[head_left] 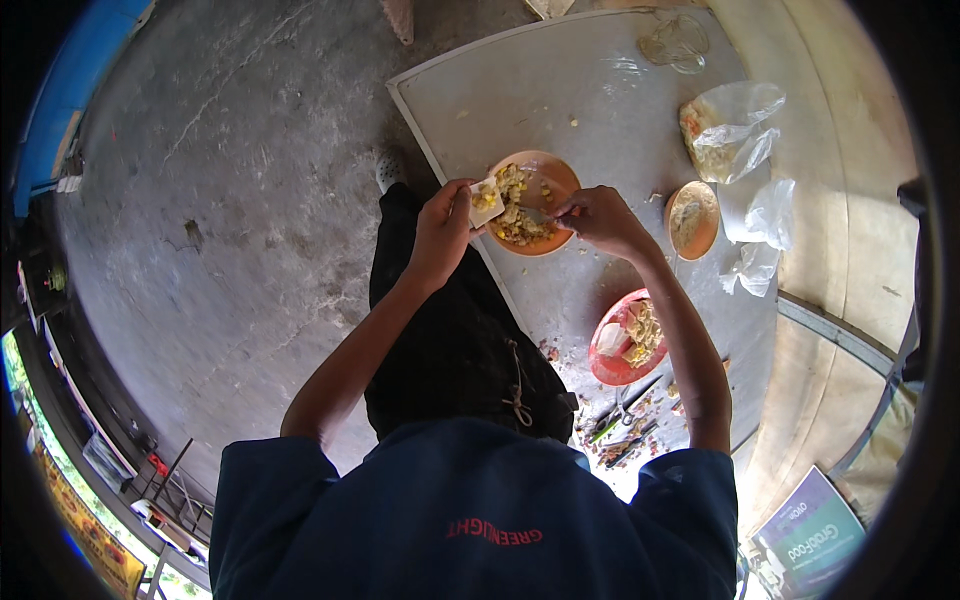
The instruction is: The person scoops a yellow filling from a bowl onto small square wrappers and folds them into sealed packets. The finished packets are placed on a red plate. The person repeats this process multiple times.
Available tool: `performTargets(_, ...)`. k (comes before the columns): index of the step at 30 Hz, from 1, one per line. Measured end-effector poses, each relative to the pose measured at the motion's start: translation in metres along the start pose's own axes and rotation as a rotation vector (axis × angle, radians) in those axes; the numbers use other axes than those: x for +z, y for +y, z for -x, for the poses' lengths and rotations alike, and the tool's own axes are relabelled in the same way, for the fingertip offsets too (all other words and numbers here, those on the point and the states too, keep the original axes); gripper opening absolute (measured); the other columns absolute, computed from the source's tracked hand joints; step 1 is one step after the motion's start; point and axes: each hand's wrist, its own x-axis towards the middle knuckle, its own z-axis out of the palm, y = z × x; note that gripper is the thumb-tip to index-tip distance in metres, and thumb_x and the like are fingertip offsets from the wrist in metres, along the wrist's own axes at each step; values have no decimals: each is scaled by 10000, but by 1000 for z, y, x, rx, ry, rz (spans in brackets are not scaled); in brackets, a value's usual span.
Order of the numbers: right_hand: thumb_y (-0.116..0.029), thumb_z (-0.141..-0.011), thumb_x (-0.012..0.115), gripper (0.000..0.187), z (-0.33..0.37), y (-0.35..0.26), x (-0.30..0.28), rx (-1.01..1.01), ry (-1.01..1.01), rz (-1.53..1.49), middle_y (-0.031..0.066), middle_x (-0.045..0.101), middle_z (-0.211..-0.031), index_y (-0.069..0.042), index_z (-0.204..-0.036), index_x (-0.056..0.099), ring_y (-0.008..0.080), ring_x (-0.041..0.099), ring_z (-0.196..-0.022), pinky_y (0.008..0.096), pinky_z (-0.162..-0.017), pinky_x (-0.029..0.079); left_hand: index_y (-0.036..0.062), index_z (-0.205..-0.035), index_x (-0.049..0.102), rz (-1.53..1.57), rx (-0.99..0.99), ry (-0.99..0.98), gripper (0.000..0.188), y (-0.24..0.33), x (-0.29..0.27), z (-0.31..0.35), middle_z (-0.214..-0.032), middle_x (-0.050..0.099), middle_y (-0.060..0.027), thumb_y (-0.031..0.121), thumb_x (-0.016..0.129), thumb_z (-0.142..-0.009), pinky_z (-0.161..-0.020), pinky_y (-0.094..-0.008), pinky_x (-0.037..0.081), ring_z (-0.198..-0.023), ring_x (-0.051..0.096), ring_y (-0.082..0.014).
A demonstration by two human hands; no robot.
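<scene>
Clock directions are taken from the center of the orange bowl [566, 184], with 12 at the top of the view.

Left hand [445, 225] at 9, by the bowl's rim: thumb and fingers pinching a pale square wrapper [493, 212], a small heap of yellow filling on it. Wrapper sits right at the rim, held roughly flat.

Right hand [600, 222] at 3, over the rim: fingertips closed on the handle of a metal spoon [537, 215] — its head is down in the crumbly yellow-and-beige mix [520, 232]. Exact finger placement on the handle is too small to tell. Mix is mostly on the bowl's 6-to-11 side; bare orange shows toward 1 and 2.

Rest of the grey table [450, 110]: small orange bowl [693, 221] with whitish stuff at 3, clear of the right hand. Clear bag of food [712, 135] at 2, glass jug [675, 43] at 1. Red plate [606, 373] at 5, near the right forearm, carrying pale pieces and yellowish food. Scissors [622, 411] further out at 5 — scraps scattered around them.
</scene>
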Motion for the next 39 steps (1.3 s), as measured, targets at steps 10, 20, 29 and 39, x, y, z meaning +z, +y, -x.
performTargets(10, -161, -904, 745, 159, 5, -8, 20, 91, 18, -127, 123, 744, -770, -26, -981, 779, 181, 686, -584, 334, -606, 546, -8, -1248, 599, 19, 50, 31, 323, -5, 2, -1, -1089, 642, -74, 232, 433, -1110, -880, -343, 602, -1020, 663, -153)
performTargets(20, -189, -926, 740, 201, 20, -9, 24, 163, 89, -307, 118, 723, -712, -6, -1004, 771, 146, 686, -581, 310, -578, 536, -21, -1195, 619, -416, 276, 18, 284, -6, 8, -5, -617, 487, -34, 198, 476, -1084, -534, -298, 366, -567, 443, -65)
performTargets(29, -175, -947, 738, 218, 47, 5, 32, 210, 162, -629, 18, 690, -717, 0, -1073, 763, 56, 614, -594, 220, -511, 452, -11, -1249, 628, -118, 143, -65, 328, 18, 18, -13, -1096, 681, -59, 232, 461, -1104, -884, -291, 516, -1005, 628, -100)
performTargets(39, -71, -945, 730, 180, 84, -24, 28, 109, 502, -706, 81, 737, -909, 38, -1089, 726, 84, 643, -635, 231, -549, 498, -46, -1300, 561, 106, -174, -248, 367, 46, 33, -28, -1228, 658, -149, 241, 454, -1098, -983, -404, 595, -1133, 685, -253)
